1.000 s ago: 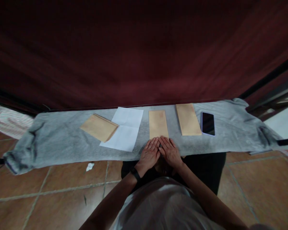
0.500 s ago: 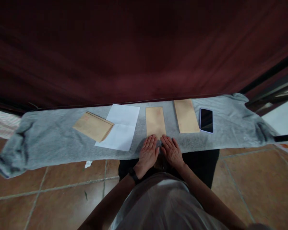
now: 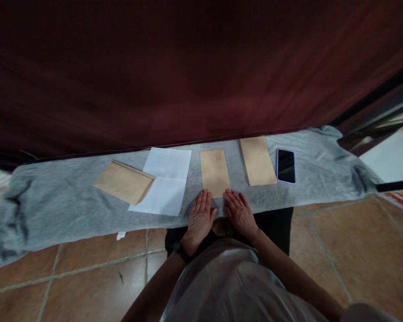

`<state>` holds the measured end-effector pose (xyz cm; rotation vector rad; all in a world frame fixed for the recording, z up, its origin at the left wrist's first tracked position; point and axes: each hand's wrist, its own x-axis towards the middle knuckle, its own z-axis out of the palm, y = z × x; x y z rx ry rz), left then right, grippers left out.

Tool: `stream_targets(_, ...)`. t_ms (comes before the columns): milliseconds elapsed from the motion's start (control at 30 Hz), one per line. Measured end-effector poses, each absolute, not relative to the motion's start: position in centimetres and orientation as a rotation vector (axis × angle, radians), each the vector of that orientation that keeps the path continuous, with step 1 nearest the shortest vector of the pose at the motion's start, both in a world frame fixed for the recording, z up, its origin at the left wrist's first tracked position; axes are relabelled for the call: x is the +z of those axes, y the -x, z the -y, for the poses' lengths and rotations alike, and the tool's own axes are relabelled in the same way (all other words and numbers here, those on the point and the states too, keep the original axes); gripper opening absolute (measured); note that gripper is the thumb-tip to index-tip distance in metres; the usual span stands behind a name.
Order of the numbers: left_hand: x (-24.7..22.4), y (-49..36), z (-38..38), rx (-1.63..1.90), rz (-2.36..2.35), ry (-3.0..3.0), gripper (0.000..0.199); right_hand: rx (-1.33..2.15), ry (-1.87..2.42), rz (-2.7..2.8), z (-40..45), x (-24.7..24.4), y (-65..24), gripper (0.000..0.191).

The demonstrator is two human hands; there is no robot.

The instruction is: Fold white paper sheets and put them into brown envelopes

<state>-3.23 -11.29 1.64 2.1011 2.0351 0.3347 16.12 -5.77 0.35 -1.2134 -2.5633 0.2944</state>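
A brown paper envelope (image 3: 215, 172) lies flat in front of me, its short end toward my body and a faint reddish print near its far right corner. My left hand (image 3: 200, 215) rests flat, fingers stretched out, with its fingertips at the near left corner of the envelope. At the near right corner lie the fingertips of my right hand (image 3: 241, 213), also flat and extended. Neither hand grips anything. The near edge of the envelope shows between the two hands.
Grey cloth (image 3: 70, 192) covers the narrow table. To the left, several brown envelopes (image 3: 124, 181) overlap creased white paper (image 3: 168, 183). A stack of envelopes (image 3: 258, 161) and a phone (image 3: 285, 166) lie to the right. Behind hangs a dark red curtain (image 3: 201, 98).
My hands have moved slightly apart, the left one leftward, uncovering the envelope's near edge. The whole view has shifted and tilted a little.
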Motion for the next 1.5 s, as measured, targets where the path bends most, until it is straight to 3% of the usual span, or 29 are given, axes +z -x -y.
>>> stream_targets(167,1.2,2.9,9.5,0.793,-2.025,-1.629,0.047,0.302,1.225,2.559,5.6,1.1,-15.4,0.052)
stream_targets(400,0.5,3.7,5.8,1.131,-1.949,-0.781,0.064,0.315,1.295,2.531,5.2,1.9,-14.3,0.047)
stream_targets(700,4.9,1.9,5.3,1.315,-1.626,-0.725,0.041,0.318,1.393,2.431,3.7,4.0,-12.3,0.048)
stream_targets(800,7.2,0.9,5.3,1.375,-1.507,-0.683,0.038,0.526,1.351,2.222,3.0,4.7,-12.1,0.043)
stream_targets(933,8.4,0.6,5.6,1.435,-1.427,-0.519,0.043,1.032,1.318,1.547,1.9,5.0,-11.8,0.030)
stream_targets(1100,6.2,0.5,5.6,1.366,-1.346,-0.443,0.048,1.678,1.225,0.761,2.0,4.2,-10.6,0.037)
stream_targets(1333,3.2,2.5,4.9,1.144,-1.578,-0.633,0.036,1.984,1.267,0.813,4.5,3.0,-12.0,0.037)
stream_targets(1400,3.0,3.2,4.8,1.094,-1.614,-0.676,0.041,1.861,1.359,1.129,5.0,3.0,-13.2,0.038)
stream_targets(1500,2.8,3.5,5.0,1.014,-1.724,-0.795,0.048,1.241,1.309,1.802,5.1,3.2,-14.9,0.040)
